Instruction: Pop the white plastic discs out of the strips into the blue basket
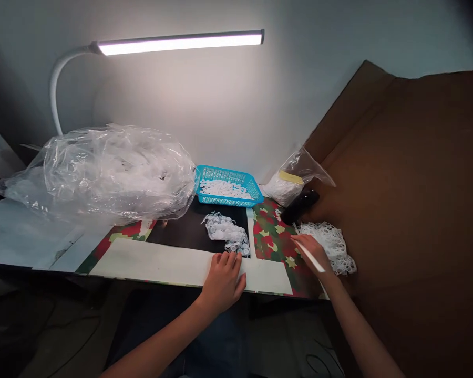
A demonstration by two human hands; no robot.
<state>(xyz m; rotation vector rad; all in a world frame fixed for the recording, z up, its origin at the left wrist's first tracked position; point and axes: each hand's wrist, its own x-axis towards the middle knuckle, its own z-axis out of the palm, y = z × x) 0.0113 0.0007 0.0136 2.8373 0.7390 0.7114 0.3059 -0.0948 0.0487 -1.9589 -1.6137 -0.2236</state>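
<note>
My left hand [223,278] rests palm down on the pale strip [153,258] along the table's front edge, its fingers bent and slightly apart. Its fingertips reach the near side of a pile of small white round pieces [230,231] on a dark mat [185,226]. Over on the right, my right hand [315,254] is closed around a slim white stick-like tool [312,257]; its exact kind cannot be made out. Just beyond that hand lies a heap of white ring-shaped pieces [331,244].
A blue basket [260,197] of white round pieces stands at the back. Left of it lies a large clear plastic bag [118,168]. A smaller bag [286,186] and a black object [299,206] are at back right. Cardboard [418,184] borders the right; a lamp [181,43] shines above.
</note>
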